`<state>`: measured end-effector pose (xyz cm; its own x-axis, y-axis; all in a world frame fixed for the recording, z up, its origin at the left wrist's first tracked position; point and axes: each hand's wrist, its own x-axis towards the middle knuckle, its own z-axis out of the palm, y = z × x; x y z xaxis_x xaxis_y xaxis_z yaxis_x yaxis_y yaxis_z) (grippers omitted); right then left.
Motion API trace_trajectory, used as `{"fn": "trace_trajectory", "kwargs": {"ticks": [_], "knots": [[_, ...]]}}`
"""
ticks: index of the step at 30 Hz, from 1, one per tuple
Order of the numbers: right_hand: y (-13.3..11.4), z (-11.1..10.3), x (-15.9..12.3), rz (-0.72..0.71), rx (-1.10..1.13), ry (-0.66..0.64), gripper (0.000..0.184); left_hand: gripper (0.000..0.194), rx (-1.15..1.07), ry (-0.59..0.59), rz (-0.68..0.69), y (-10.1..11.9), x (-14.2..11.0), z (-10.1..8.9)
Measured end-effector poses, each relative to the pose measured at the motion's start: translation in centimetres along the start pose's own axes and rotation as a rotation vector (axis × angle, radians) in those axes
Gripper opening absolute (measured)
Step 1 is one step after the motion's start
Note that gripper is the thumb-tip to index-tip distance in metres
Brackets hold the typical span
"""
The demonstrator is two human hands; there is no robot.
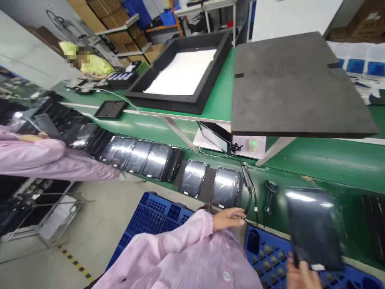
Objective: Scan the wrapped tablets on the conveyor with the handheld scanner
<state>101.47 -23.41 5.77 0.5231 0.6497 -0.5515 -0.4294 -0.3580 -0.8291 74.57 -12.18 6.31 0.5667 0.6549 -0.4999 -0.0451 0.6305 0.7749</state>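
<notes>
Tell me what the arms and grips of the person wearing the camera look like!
The left sleeve is pale pink, long and loose, with soft folds, and it ends at the wrist. The left grip is a bare hand, no glove. The right grip is bare too, but looks blurry, and its sleeve is out of the picture.

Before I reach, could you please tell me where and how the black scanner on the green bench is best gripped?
The scanner is likely best gripped by its narrow handle, from the near side of the bench: the handle points that way, with the wider head at the far end.
</notes>
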Motion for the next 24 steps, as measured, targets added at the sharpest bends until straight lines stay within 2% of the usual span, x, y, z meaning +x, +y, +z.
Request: {"fn": "trace_trajectory", "kwargs": {"ticks": [2, 4, 6, 8, 11, 14, 16, 18, 20, 22, 24], "knots": [[3.5, 3.9, -2.8, 0.034, 0.031, -0.060, 0.051, 0.088, -0.181, -0.023, 0.071, 0.4, 0.3, -0.1], [6.3, 8.6, -4.6, 0.133, 0.042, -0.253, 0.051, 0.077, -0.320, 0.122, 0.170, 0.9, 0.0, -1.4], [7.7, 12.8, -5.0, 0.200, 0.028, -0.450, 0.055, 0.069, -0.399, 0.317, 0.232, 1.4, -1.0, -4.2], [7.5, 16.1, -4.0, 0.193, 0.027, -0.522, 0.059, 0.071, -0.382, 0.398, 0.251, 2.2, -2.4, -8.0], [5.7, 19.9, -1.3, 0.143, -0.009, -0.537, 0.063, 0.081, -0.221, 0.370, 0.206, 3.2, -3.9, -14.2], [4.7, 24.5, 0.5, 0.141, -0.185, -0.613, 0.062, 0.079, -0.074, 0.342, 0.117, 3.9, -3.8, -18.9], [5.3, 27.5, 0.7, 0.108, -0.276, -0.588, 0.060, 0.067, 0.020, 0.376, 0.081, 4.2, -3.6, -21.4], [6.6, 29.7, 0.2, 0.012, -0.310, -0.485, 0.058, 0.052, 0.152, 0.502, 0.061, 4.3, -4.0, -23.9], [8.0, 30.6, -0.4, -0.113, -0.336, -0.349, 0.057, 0.044, 0.292, 0.692, 0.037, 4.2, -5.2, -26.7], [9.3, 30.7, -1.0, -0.199, -0.372, -0.243, 0.055, 0.049, 0.421, 0.862, -0.024, 3.8, -6.6, -29.1], [10.3, 30.6, -1.2, -0.231, -0.408, -0.188, 0.055, 0.059, 0.528, 0.953, -0.111, 3.4, -7.2, -30.8]]}}
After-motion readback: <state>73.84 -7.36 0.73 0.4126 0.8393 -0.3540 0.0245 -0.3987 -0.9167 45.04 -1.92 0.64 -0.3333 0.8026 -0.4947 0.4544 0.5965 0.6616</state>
